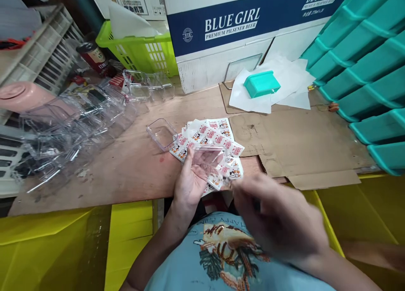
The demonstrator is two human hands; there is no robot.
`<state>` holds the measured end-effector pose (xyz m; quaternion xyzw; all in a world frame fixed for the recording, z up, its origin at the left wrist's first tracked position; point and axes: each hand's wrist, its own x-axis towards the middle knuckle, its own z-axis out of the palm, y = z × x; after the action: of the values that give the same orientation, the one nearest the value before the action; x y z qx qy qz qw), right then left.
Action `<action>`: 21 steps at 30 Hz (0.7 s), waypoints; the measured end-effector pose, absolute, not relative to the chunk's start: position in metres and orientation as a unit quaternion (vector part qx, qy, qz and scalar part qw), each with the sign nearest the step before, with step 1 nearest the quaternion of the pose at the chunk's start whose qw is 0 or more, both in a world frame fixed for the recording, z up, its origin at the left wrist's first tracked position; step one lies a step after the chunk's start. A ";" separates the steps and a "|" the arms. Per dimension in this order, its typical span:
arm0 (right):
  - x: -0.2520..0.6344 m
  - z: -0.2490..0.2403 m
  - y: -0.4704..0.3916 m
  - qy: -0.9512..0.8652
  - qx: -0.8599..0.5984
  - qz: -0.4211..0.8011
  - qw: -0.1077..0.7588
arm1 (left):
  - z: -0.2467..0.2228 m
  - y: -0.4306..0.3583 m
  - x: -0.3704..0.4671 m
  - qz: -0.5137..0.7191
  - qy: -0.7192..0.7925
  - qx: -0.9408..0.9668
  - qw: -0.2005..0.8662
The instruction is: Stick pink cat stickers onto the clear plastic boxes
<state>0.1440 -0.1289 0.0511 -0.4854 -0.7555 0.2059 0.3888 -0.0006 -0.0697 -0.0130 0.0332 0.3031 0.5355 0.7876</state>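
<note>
Behind the wooden desk (120, 160) stands a white-and-blue Blue Girl beer carton (221, 42), with stacked teal bins (363, 71) to its right. At its left, a lime-green basket (142, 54) holds a white sheet. 1 small teal tray (262, 84) sits on white papers (292, 75), near flattened cardboard (303, 139). Clear plastic boxes (63, 134) are heaped on the left, and 1 clear container (162, 134) lies against the printed sheets (211, 131). Over those sheets, the left hand (193, 181) grips a see-through plastic case (209, 155), thumb along its side. The right hand (278, 215), fingers bent, is blurred nearby; I cannot tell whether it holds anything. Yellow bins (129, 232) stand below the desk's front edge.
</note>
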 end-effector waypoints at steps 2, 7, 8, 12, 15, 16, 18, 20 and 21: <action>0.146 0.047 -0.120 -0.650 -0.528 0.267 0.477 | -0.012 -0.070 0.000 0.538 0.322 0.029 0.778; 0.142 0.024 -0.100 -0.493 -0.539 0.406 0.549 | -0.011 -0.074 0.003 0.545 0.329 0.027 0.771; 0.141 0.021 -0.098 -0.484 -0.537 0.418 0.550 | -0.011 -0.074 0.003 0.549 0.325 0.024 0.770; 0.140 0.015 -0.094 -0.464 -0.525 0.449 0.554 | -0.009 -0.074 0.003 0.547 0.318 0.022 0.774; 0.141 0.012 -0.091 -0.454 -0.525 0.457 0.556 | -0.008 -0.073 0.003 0.552 0.313 0.019 0.772; 0.141 0.011 -0.091 -0.452 -0.527 0.458 0.556 | -0.008 -0.073 0.004 0.554 0.311 0.016 0.772; 0.141 0.009 -0.090 -0.450 -0.531 0.458 0.553 | -0.008 -0.073 0.004 0.555 0.313 0.007 0.771; 0.140 0.007 -0.089 -0.451 -0.537 0.457 0.547 | -0.009 -0.073 0.004 0.554 0.319 -0.002 0.769; 0.140 0.006 -0.089 -0.453 -0.538 0.458 0.544 | -0.010 -0.073 0.004 0.553 0.320 -0.005 0.769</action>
<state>0.1402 -0.0887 0.0057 -0.5382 -0.4525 0.4577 0.5441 0.0038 -0.0730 -0.0097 -0.0052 0.3203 0.5534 0.7689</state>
